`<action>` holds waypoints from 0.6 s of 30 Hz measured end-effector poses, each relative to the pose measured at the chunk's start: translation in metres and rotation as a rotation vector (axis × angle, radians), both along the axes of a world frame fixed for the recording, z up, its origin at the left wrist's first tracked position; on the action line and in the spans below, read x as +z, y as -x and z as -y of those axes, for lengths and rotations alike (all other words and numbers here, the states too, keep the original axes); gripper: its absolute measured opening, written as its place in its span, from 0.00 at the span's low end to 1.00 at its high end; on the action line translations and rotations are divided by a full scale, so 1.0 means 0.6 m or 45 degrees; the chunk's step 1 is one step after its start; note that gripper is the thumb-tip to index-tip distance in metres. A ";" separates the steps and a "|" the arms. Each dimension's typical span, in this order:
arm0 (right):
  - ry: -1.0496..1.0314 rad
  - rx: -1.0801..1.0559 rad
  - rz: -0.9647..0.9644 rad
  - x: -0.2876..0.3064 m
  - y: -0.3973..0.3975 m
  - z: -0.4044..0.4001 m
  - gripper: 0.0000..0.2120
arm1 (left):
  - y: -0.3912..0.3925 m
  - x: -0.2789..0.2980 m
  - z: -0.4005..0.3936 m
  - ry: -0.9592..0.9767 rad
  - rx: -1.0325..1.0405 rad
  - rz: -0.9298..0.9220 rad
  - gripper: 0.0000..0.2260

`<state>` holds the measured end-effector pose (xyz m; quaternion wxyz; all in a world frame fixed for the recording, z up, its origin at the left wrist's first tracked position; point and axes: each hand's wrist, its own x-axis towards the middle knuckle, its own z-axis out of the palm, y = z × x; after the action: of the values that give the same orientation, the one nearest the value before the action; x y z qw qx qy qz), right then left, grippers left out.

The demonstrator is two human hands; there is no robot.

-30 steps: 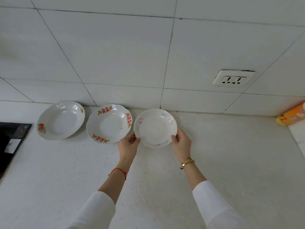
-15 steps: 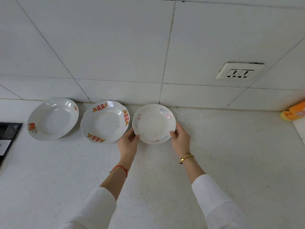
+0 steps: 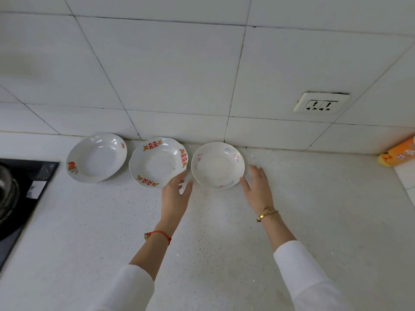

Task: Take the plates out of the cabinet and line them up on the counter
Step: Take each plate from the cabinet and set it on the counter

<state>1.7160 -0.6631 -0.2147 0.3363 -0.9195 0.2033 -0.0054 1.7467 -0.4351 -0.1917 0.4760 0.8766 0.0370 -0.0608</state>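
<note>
The left hand [image 3: 174, 194] hangs just above the surface [image 3: 224, 243], fingers loosely spread and holding nothing, its fingertips close to the gap between two plates. The right hand [image 3: 258, 189] mirrors it on the other side, fingers spread and empty, its thumb just beside the near right rim of the pink-flowered plate [image 3: 217, 164]; whether the thumb touches the rim I cannot tell. That plate sits flat between the two hands, close to the tiled wall [image 3: 179, 75], which seems to serve as the guide for the row.

To its left, just beside it, stands the plate with red characters [image 3: 158, 161], and further left the plate with an orange motif [image 3: 96, 157], nearly touching its neighbour. All three lie side by side along the back edge, so the line appears well begun. Open palms on both flanks suggest the plate is judged to be placed.

Beyond the row, a black hob [image 3: 22, 187] occupies the far left, a socket [image 3: 321, 104] is set in the wall, and an orange package [image 3: 399, 153] lies at the right edge. The cabinet is out of view.
</note>
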 end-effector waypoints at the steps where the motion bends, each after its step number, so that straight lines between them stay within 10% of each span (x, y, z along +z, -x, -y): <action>1: 0.011 0.017 0.021 0.011 0.010 -0.004 0.26 | 0.009 0.012 -0.012 -0.067 -0.034 0.052 0.20; 18: 0.117 0.271 0.369 0.167 0.254 -0.144 0.24 | 0.276 0.163 -0.232 -0.434 -0.083 0.580 0.16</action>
<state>1.5635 -0.5766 -0.1145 0.3184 -0.9398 0.0540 -0.1113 1.5811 -0.2960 -0.0937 0.3157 0.9357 -0.0896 0.1295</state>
